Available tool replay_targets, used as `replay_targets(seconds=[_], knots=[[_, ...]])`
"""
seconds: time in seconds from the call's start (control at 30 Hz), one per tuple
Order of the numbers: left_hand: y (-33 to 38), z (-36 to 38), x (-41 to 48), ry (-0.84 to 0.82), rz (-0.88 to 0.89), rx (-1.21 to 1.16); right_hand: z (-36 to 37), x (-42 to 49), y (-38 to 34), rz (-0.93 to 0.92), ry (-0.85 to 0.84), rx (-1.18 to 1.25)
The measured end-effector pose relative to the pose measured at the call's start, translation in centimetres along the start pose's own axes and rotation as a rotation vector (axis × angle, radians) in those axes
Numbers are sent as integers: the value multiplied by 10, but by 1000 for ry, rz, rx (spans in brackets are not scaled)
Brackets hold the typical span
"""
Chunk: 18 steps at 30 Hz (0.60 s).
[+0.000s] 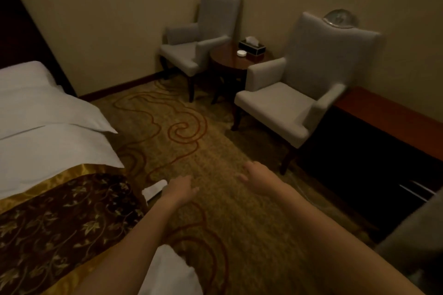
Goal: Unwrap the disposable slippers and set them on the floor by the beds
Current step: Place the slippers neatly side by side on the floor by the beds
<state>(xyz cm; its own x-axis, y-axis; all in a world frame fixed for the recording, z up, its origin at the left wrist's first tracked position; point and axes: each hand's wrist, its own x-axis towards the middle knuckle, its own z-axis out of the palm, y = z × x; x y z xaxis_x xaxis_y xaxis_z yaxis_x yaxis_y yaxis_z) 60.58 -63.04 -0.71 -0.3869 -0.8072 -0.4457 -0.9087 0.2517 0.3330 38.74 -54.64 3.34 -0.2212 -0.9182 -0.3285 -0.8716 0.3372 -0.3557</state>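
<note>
A white disposable slipper (154,189) lies on the patterned carpet beside the bed's foot corner, partly hidden behind my left hand. My left hand (180,188) hovers just right of it, fingers loosely spread and holding nothing. My right hand (257,176) is stretched out over the carpet further right, also with nothing in it and fingers apart. The bed (48,141) with white linen and a brown-and-gold runner fills the left side. No wrapper shows.
Two grey armchairs (294,100) (196,48) flank a round dark wooden table (230,60) with a tissue box (251,46) in the far corner. A low wooden bench (393,117) runs along the right wall. Open carpet (191,141) lies between bed and chairs.
</note>
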Motion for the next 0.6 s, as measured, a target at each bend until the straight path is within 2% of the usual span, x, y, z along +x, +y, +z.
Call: replay_targets(seconds=[0.17,0.3,0.6], knots=[[26,-32,87,118,-102,-61,-40,120,14,-134,-72,-72],[31,-47,147,150,-238,-159,-56,220,4,-273,-165,-131],[-20,-97,199,264,-610,-371,-71,388,-90,-616,-336,-328]])
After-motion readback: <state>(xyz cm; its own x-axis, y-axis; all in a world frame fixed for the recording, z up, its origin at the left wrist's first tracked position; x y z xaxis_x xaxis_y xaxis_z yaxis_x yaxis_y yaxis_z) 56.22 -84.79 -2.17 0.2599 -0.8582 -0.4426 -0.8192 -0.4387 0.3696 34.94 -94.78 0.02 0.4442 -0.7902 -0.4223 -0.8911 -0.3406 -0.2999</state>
